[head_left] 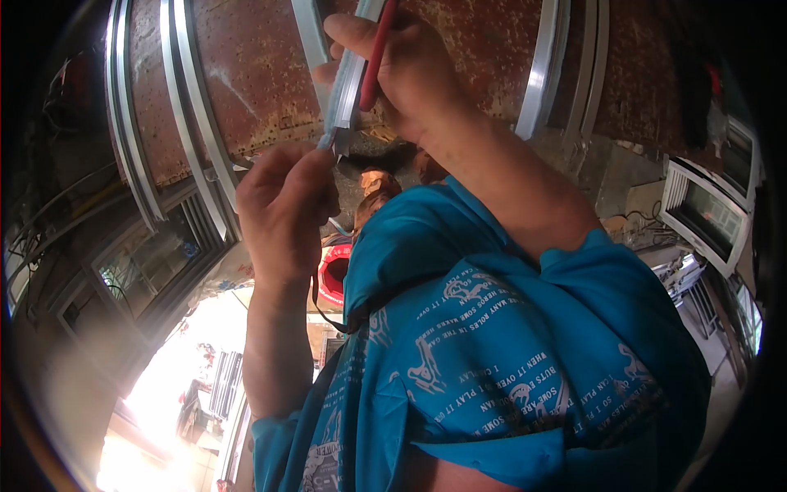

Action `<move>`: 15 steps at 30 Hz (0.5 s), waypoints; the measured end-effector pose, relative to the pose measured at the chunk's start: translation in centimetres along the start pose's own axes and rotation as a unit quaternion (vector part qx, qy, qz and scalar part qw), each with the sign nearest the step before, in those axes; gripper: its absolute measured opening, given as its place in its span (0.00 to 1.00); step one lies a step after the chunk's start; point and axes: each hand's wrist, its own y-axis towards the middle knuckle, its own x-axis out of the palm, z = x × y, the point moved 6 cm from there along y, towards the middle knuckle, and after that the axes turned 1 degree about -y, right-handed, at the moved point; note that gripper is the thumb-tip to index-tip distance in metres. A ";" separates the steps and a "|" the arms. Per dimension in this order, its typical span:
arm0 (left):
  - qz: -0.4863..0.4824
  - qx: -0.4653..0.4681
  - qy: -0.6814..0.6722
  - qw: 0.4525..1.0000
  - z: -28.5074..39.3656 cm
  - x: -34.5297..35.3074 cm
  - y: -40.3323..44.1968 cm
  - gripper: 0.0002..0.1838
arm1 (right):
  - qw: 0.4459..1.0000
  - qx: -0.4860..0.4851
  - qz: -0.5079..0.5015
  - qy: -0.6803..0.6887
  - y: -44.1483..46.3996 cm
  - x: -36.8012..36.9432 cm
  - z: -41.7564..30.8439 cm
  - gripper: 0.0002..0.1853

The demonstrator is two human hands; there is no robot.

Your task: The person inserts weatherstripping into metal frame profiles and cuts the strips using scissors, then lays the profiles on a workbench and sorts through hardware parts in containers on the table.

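Observation:
My right hand (406, 70) is closed around a silver aluminium profile (353, 86), held at a slant over the bench. A red bar-shaped handle (376, 61) lies along the same hand; the rest of that tool is out of sight. Along the left side of the profile runs a thin grey strip (330, 123). At the profile's lower end, my left hand (287, 193) pinches the strip, with thumb and fingers pressed together. Its fingertips partly hide the strip's end.
Several aluminium profiles (182, 90) lie on the rusty brown work surface (246, 82), with more profiles (543, 70) to the right. Window frames stand at the left (147, 254) and right (707, 213). A red ring-shaped object (332, 275) is on the floor.

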 end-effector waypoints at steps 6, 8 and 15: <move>0.011 0.011 0.067 0.998 0.9 0.4 0.5 0.11 | 1.000 0.014 0.001 -0.008 0.0 0.0 0.1 0.17; 0.015 0.012 0.072 0.997 1.5 0.9 0.6 0.11 | 1.000 0.023 0.004 0.001 -0.1 0.1 0.1 0.17; 0.039 0.046 0.182 0.981 2.0 1.0 0.7 0.11 | 0.999 0.037 -0.023 0.017 -0.2 0.1 -0.1 0.18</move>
